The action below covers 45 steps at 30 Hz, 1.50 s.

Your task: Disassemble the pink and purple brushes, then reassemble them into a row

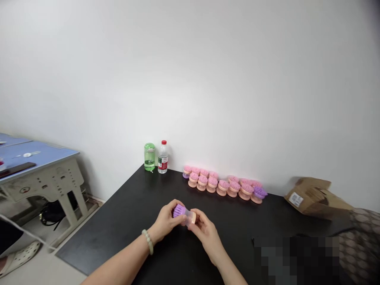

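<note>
Both hands meet over the black table (124,233) around one small scrub brush (189,216). It lies tilted sideways, with purple bristles to the left, a translucent middle and a peach end to the right. My left hand (166,221), with a beaded bracelet at the wrist, closes its fingers around the bristle end. Thumb and fingers of my right hand (208,233) pinch the peach end. Beyond them, along the wall, stand two uneven rows of similar brushes, mostly pink-bristled ones (212,184) on peach bases. A purple-bristled brush (259,192) is at the right end.
A green transparent container (149,157) and a red-capped water bottle (163,158) stand at the table's back left corner. At the right lies a crumpled brown paper bag (317,198), near a person's mesh sleeve (362,241). A blue-topped desk (44,156) stands to the left.
</note>
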Each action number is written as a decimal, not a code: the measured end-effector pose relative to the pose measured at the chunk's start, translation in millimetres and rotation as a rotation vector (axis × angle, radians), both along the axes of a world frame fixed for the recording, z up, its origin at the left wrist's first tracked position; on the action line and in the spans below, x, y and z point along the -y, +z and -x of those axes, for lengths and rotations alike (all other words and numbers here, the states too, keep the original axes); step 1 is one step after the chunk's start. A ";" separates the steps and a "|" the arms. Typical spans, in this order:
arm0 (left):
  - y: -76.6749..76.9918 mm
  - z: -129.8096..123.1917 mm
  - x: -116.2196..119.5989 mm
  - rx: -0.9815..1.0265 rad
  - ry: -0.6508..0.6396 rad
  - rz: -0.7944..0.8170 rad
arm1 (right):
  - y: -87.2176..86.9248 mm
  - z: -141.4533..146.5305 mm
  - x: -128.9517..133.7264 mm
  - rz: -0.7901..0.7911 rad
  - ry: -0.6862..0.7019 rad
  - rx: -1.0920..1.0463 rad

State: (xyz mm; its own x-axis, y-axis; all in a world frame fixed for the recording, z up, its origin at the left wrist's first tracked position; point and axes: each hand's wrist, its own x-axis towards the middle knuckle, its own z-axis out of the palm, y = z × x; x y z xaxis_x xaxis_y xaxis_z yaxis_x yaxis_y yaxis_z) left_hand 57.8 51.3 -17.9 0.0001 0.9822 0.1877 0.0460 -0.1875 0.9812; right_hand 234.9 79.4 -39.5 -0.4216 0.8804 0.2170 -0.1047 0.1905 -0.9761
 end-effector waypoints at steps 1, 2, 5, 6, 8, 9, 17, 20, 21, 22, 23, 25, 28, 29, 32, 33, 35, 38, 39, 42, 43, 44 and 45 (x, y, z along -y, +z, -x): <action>-0.2 -1.8 0.2 0.055 -0.001 0.033 | -1.6 0.3 0.7 -0.084 -0.039 0.023; -0.1 -3.4 0.5 0.113 -0.009 0.067 | -3.4 0.6 1.5 -0.167 -0.079 0.050; 1.2 -5.4 1.9 0.229 -0.038 0.114 | -9.8 2.1 2.9 -0.234 -0.153 0.050; 1.8 -5.1 2.5 0.239 -0.045 0.103 | -11.9 2.9 2.7 -0.178 -0.150 0.013; 2.7 -4.2 3.8 0.232 -0.062 0.063 | -15.2 4.4 1.6 -0.011 -0.105 -0.040; 2.9 -3.8 4.4 0.221 -0.069 0.045 | -16.0 4.9 0.8 0.065 -0.073 -0.036; -0.7 -0.4 -2.0 0.262 0.063 0.142 | -9.8 -5.4 -4.8 -0.263 -0.262 0.129; -1.5 6.3 -4.6 0.258 0.099 0.166 | -11.9 -9.7 -8.4 -0.293 -0.309 0.164; -1.1 8.2 -4.4 0.252 0.097 0.163 | -12.9 -10.1 -9.2 -0.271 -0.280 0.161; -0.4 9.6 -3.8 0.246 0.097 0.158 | -13.7 -10.1 -9.6 -0.252 -0.232 0.176; 0.5 10.5 -2.9 0.234 0.097 0.150 | -14.0 -9.9 -9.6 -0.246 -0.180 0.213; 2.6 11.3 -0.8 0.185 0.087 0.125 | -13.5 -9.2 -8.9 -0.275 -0.105 0.328; 4.2 12.7 1.3 0.096 0.054 0.084 | -12.5 -9.8 -8.7 -0.337 -0.096 0.466; 4.1 13.5 1.5 0.070 0.045 0.069 | -12.7 -10.5 -9.2 -0.337 -0.130 0.471; 2.4 15.7 1.2 0.014 0.024 0.025 | -13.7 -12.6 -10.7 -0.300 -0.241 0.402; 1.7 15.9 1.1 0.005 0.007 0.017 | -13.5 -13.0 -10.4 -0.294 -0.253 0.364; 0.3 14.7 1.0 0.011 -0.054 0.018 | -11.4 -12.7 -7.9 -0.308 -0.221 0.311; -0.8 10.8 1.3 0.021 -0.132 -0.020 | -4.8 -11.0 -1.9 -0.385 -0.150 0.322; -0.9 9.5 1.6 0.011 -0.137 -0.045 | -2.4 -10.7 -0.4 -0.410 -0.140 0.336; 0.0 7.1 2.9 -0.034 -0.118 -0.091 | 3.0 -11.6 1.3 -0.435 -0.129 0.365; 0.5 6.7 3.5 -0.051 -0.106 -0.090 | 3.9 -12.2 1.3 -0.426 -0.120 0.375; 1.1 6.3 4.1 -0.071 -0.090 -0.084 | 4.3 -12.7 1.4 -0.418 -0.113 0.386; 1.6 5.9 4.7 -0.094 -0.068 -0.074 | 4.4 -12.9 2.0 -0.418 -0.112 0.396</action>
State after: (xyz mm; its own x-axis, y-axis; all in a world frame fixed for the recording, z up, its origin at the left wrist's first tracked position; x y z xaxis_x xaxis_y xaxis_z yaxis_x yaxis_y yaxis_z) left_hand 51.9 46.6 -16.3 0.0874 0.9627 0.2561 0.1219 -0.2655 0.9564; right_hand 247.8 77.5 -35.1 -0.4510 0.7977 0.4004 0.2956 0.5568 -0.7763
